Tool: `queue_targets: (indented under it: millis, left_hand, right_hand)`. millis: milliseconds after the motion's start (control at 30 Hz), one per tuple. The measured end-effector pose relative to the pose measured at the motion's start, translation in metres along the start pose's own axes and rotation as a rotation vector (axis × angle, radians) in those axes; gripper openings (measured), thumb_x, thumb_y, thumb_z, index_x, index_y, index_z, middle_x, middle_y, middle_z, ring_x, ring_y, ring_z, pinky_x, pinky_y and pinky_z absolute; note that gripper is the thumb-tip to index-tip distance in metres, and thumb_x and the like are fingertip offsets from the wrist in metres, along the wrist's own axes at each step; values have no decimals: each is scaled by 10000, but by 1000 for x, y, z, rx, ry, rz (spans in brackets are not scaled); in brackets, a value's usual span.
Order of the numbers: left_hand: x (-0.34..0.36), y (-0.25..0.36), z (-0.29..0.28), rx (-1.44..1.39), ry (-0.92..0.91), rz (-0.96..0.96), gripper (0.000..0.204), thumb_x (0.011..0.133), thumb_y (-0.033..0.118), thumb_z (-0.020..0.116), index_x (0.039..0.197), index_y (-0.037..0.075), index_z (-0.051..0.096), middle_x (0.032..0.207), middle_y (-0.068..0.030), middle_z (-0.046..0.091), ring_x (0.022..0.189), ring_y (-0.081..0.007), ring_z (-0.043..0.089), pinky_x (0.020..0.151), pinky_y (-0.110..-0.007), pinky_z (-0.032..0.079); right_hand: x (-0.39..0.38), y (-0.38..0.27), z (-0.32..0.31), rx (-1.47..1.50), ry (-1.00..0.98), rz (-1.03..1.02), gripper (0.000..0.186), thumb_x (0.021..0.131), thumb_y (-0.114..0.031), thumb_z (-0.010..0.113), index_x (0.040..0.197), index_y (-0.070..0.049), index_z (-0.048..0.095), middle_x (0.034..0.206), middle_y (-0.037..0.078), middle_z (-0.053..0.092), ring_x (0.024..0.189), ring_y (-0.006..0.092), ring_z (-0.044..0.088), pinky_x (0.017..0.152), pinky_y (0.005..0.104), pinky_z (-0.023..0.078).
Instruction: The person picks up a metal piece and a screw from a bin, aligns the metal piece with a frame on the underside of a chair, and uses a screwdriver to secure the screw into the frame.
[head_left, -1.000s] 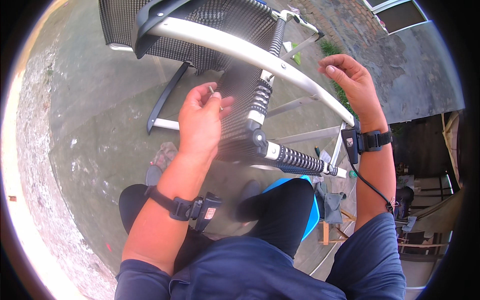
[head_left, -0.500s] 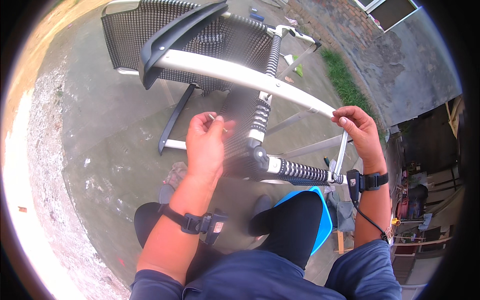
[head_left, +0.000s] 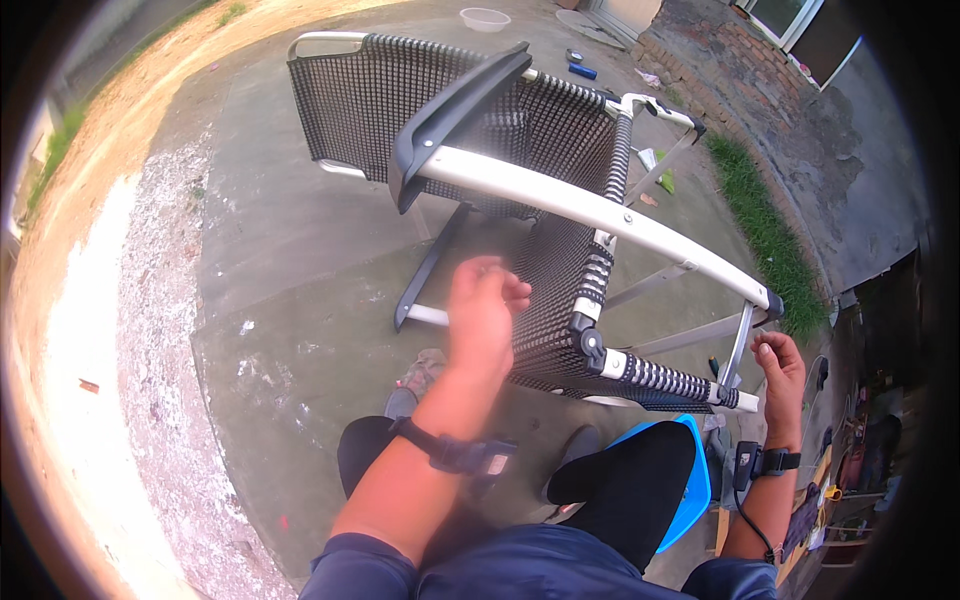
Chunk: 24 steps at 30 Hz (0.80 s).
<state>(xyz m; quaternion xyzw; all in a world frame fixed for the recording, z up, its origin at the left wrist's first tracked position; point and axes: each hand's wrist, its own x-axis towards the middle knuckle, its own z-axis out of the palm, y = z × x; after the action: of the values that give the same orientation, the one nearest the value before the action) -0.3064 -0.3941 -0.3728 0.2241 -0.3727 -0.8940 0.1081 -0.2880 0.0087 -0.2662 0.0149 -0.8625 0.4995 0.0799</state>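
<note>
A folding chair with a white metal frame and black-and-white woven mesh (head_left: 410,110) lies tipped on its side before me. Its curved white rail (head_left: 600,208) runs from a black armrest (head_left: 455,122) to a black end cap. My left hand (head_left: 482,315) is raised in front of the mesh, slightly blurred, fingers curled closed; whatever they hold is hidden. Just below the end cap (head_left: 773,306), my right hand (head_left: 780,365) has thumb and fingertips pressed together, apart from the frame. Anything in that pinch is too small to make out.
Between my legs and the chair's lower end sits a blue plastic stool or tub (head_left: 690,500). A crumpled cloth (head_left: 420,372) lies by my left shoe. Grass (head_left: 760,225) and a brick wall (head_left: 720,75) border the right side, with clutter (head_left: 870,470) at lower right.
My view has shifted, so the chair sits further right and lower. My right hand has come down off the rail's end, uncovering the cap. The thin metal pin in my left fingers no longer shows.
</note>
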Motion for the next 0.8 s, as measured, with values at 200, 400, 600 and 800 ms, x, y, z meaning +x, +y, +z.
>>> queue_targets:
  millis: [200,400,600,800]
  left_hand:
    - [-3,-5,1,108,-22,-20,226,945,138,522,1138,24,557,731,-11,541,642,-114,521,567,-277,415]
    - [-6,-13,4,110,-40,-43,180,959,177,540,1079,45,565,727,1,531,632,-106,518,553,-262,407]
    - [10,3,-5,-8,22,26,201,982,260,559,1034,66,550,722,6,512,608,-106,492,554,-258,392]
    - [22,27,-14,-144,47,140,365,986,392,551,1079,40,531,754,-5,461,659,-126,454,577,-273,363]
  right_hand:
    - [-11,62,-41,-54,174,118,205,946,-169,652,1106,-41,652,1019,13,648,954,111,584,859,259,432]
    - [-13,78,-38,-83,146,186,307,946,-239,655,1175,-35,633,1049,23,645,969,123,582,839,268,423]
    - [-9,66,-12,-55,56,226,359,988,-271,599,1264,-42,583,1015,-6,657,918,74,595,787,225,449]
    - [-9,73,4,-38,29,215,372,990,-246,599,1265,3,572,1009,-15,638,888,60,573,802,231,466]
